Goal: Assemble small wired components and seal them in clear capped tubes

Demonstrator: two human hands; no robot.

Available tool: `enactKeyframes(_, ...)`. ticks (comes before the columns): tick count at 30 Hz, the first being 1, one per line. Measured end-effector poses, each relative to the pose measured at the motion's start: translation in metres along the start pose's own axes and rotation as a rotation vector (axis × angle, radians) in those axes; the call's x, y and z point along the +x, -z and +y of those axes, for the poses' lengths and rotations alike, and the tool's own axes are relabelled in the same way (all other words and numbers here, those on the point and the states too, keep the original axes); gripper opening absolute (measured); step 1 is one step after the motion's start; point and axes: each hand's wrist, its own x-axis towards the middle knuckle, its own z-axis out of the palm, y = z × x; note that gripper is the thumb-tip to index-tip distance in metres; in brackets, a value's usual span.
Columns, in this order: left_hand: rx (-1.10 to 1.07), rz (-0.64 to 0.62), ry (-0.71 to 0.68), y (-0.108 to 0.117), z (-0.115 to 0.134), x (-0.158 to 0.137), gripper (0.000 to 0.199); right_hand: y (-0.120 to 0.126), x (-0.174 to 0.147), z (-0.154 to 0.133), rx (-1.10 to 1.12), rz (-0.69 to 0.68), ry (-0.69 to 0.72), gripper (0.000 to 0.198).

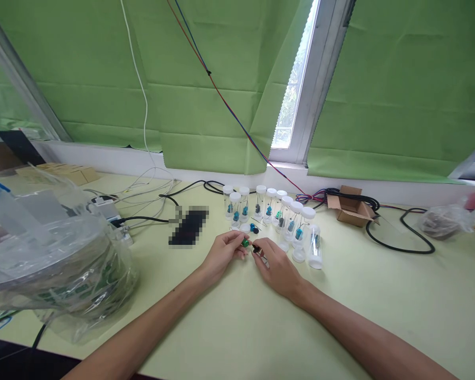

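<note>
So yeah, left hand point(226, 251) has a small green piece point(245, 243) pinched snugly — right hand point(276, 264) has a small black piece point(256, 248) pinched just beside it.

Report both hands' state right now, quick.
Left hand: closed, holding a small green piece at the fingertips.
Right hand: closed, holding a small black piece between thumb and fingers.

Readable text: none | white-capped vials point(315, 247) beyond right hand point(276, 264): no legible lettering | pixelated dark patch point(189, 228) left of left hand point(224, 252): unreadable | open cardboard box point(351, 216), farther right: nothing legible
</note>
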Motion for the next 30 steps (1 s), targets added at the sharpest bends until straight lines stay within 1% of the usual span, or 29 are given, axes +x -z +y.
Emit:
enactKeyframes(5, 0.019, -0.005, -0.003, -0.0002, -0.0018, 0.0004, 0.034, -0.0015, -0.0014, 0.0013, 0.003, -0.016, 0.003, 0.029)
enactKeyframes(11, -0.010, -0.020, 0.002, -0.0015, -0.0016, -0.0003, 0.033, -0.0015, -0.0009, 0.0001, -0.001, -0.022, 0.030, 0.024)
enactKeyframes(16, -0.025, -0.040, -0.001, -0.0026, 0.0004, -0.0015, 0.033, -0.0007, 0.0013, -0.0013, 0.007, 0.008, 0.076, 0.024)
enactKeyframes(21, -0.029, -0.048, 0.001, -0.0029, -0.0005, -0.0017, 0.035, -0.0040, 0.0011, 0.0022, 0.034, 0.077, 0.155, 0.023)
enactKeyframes(30, -0.018, -0.050, -0.021, -0.0037, -0.0023, -0.0017, 0.034, -0.0058, -0.0004, 0.0054, 0.039, 0.113, 0.137, 0.025)
